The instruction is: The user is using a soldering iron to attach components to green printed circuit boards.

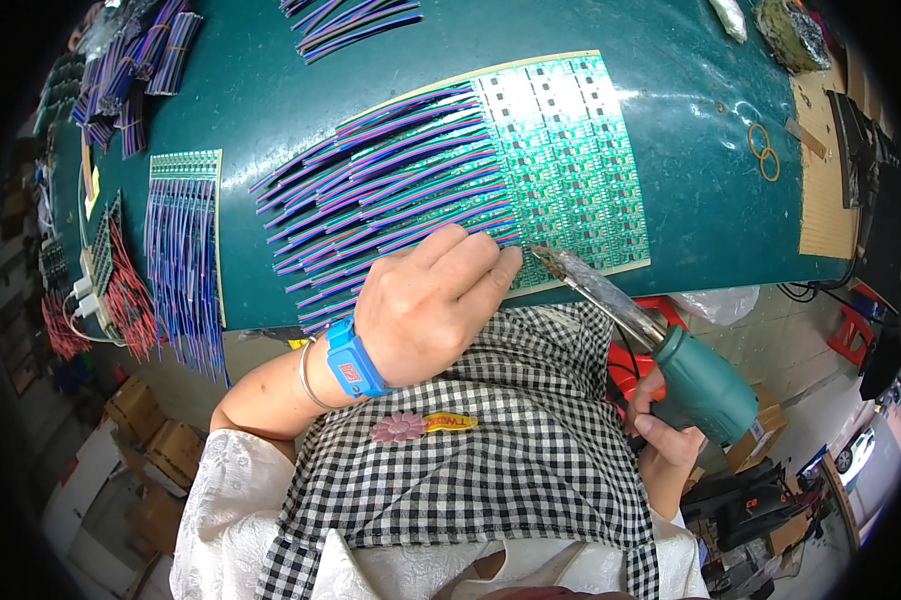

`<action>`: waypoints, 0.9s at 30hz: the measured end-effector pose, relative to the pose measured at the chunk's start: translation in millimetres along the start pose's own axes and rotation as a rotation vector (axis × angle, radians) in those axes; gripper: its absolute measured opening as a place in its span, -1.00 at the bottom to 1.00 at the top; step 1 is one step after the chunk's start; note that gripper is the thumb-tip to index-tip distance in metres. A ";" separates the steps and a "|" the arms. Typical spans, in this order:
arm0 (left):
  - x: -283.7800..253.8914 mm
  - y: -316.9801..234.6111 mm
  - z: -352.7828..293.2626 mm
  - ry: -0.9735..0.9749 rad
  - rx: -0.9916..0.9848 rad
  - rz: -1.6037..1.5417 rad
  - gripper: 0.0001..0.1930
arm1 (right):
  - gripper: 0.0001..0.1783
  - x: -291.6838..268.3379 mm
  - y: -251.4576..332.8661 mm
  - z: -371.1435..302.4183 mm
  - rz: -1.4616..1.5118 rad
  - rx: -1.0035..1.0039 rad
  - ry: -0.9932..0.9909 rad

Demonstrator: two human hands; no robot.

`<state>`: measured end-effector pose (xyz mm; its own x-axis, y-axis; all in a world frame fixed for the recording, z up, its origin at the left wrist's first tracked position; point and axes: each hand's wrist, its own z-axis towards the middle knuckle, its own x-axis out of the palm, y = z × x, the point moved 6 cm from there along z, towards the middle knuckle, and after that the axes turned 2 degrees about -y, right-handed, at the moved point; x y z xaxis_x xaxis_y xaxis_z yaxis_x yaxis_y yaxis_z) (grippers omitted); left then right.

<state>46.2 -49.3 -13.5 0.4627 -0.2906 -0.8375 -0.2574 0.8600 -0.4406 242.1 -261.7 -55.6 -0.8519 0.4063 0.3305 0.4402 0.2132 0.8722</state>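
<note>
A large panel of small green circuit boards [576,165] lies on the table before me. Rows of multi-strand wires [386,195], blue, red and black, run leftward from its middle. My left hand [431,300], with a blue strap [353,365] round its wrist, rests over the lowest wires. Its thumb and forefinger pinch a wire end against the board; the fingers partly hide it. In my right hand [663,430] is a green soldering gun [706,385], gripped by its handle. Its tip points left and meets the board just beside my left fingertips.
Left of the panel lies a smaller wired circuit-board panel [185,235], with boards bearing red wires [126,285] beyond. Wire bundles [131,75] fill the far left, and loose wires [361,30] the far middle. Rubber bands [764,155] and a cardboard sheet [829,185] lie to the right.
</note>
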 end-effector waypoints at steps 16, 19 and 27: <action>-1.3 -1.6 0.8 0.049 -0.062 -0.001 -0.59 | -0.37 0.0 1.8 -4.4 0.035 -0.003 -0.016; -2.2 -2.0 1.8 0.048 -0.042 0.006 -0.58 | -0.39 -4.0 -2.6 -5.8 0.015 -0.008 0.007; -2.3 -1.2 1.0 0.029 -0.008 0.014 -0.63 | -0.41 3.1 2.0 2.7 -0.025 -0.017 0.055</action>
<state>46.2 -49.2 -10.7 0.4338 -0.2907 -0.8528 -0.2707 0.8607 -0.4311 241.1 -257.6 -53.9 -0.8769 0.3518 0.3277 0.4143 0.2072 0.8862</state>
